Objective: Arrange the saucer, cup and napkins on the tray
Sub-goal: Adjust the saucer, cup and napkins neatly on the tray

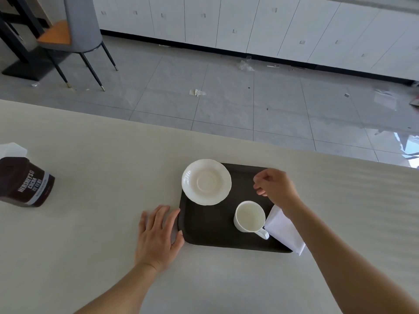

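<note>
A dark brown tray lies on the pale table. A white saucer sits at its far left corner, overhanging the rim a little. A white cup stands upright near the tray's front right, handle pointing toward me. Folded white napkins lie along the tray's right edge, partly under my right forearm. My left hand rests flat on the table, fingers spread and touching the tray's left rim. My right hand hovers over the tray's far right, fingers loosely curled, holding nothing.
A dark cocoa tin stands at the table's left, with a white object behind it. The table's far edge drops to a tiled floor with a grey chair and white cabinets beyond.
</note>
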A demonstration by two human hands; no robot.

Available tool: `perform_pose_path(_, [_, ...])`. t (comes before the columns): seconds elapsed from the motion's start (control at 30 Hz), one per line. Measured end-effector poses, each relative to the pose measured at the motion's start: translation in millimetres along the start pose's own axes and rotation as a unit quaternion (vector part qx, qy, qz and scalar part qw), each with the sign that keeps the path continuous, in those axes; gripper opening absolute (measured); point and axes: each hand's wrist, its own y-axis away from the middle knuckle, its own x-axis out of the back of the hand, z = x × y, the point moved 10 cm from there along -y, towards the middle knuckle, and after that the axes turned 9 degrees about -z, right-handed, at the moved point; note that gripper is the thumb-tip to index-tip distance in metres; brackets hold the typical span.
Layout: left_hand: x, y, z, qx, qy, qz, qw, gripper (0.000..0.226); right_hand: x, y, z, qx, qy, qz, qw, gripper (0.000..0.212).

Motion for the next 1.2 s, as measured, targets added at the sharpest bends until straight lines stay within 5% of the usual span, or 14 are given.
perform_pose_path(0.13, [2,0,1,-0.002,0.001,0.002,1.0,0.057,25,47,25,0.006,0.015,0.045,0.999,0.016])
perform_pose_path(0.33, [7,1,3,0.003,0.011,0.006,1.0,0.06,2,88,64,-0.044,0.016,-0.001,0.999,0.021])
perform_pose_path(0.43, [8,1,4,0.004,0.013,0.002,1.0,0.062,-10,97,73,-0.056,0.042,-0.02,0.997,0.007])
perform_pose_path(0.83, [9,1,5,0.01,0.019,-0.007,1.0,0.063,-34,101,50,0.036,0.197,-0.009,0.98,0.016])
perform_pose_path(1.2, [10,2,6,0.011,0.018,-0.009,1.0,0.064,-29,97,60,-0.005,0.102,0.112,0.988,0.018])
